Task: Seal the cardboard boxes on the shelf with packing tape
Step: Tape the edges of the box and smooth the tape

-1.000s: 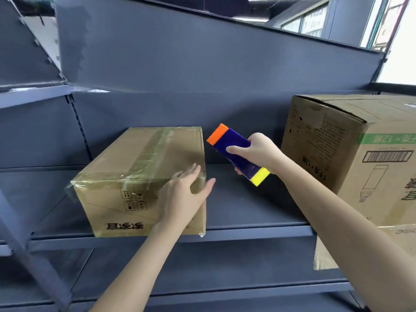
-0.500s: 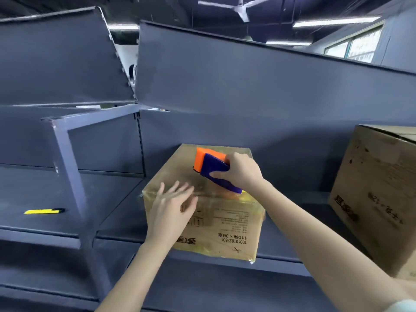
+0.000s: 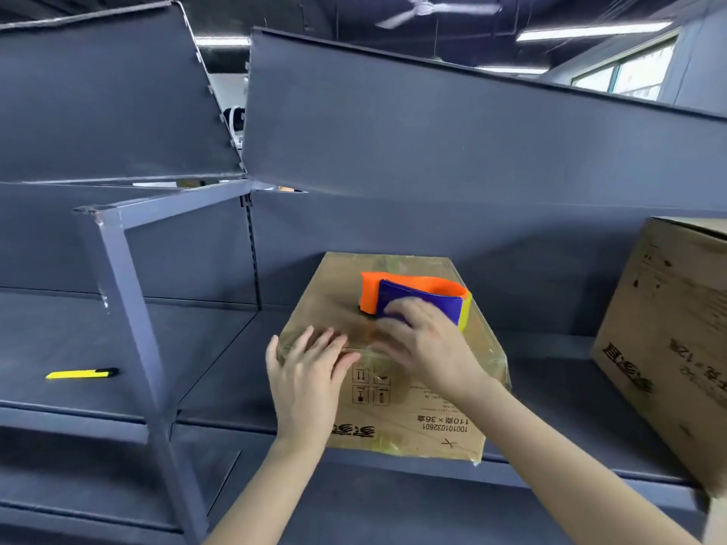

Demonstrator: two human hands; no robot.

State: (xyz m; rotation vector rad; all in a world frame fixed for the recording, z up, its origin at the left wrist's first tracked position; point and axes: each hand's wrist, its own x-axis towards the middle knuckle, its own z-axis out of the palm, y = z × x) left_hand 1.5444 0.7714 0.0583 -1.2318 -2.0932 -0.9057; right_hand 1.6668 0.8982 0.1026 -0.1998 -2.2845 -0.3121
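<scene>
Grey steel shelf carried your box at its front lip, mid-bay, with glossy tape already showing along its top and front edges. On the lid sat the dispenser, orange, blue and yellow, near the middle. Your right hand lay curled over its blue side, gripping it, though blur hid how firmly. Your left hand was flat, fingers straight and spread, pressing the lid's front edge and holding nothing.

To my eye you were starting a strip across the lid. Bracing the box was wise: it sat close to the lip, and a pull toward you could have dragged it off. A low, steady pull along the seam and down over the front face looked soundest, with the left palm smoothing behind.

Around you, a bigger box stood well apart on the right, its lid out of sight, so I could not tell whether it was taped. An upright post rose left of your box, where a swinging left elbow might have met it. A yellow cutter lay in the next bay, well apart.
</scene>
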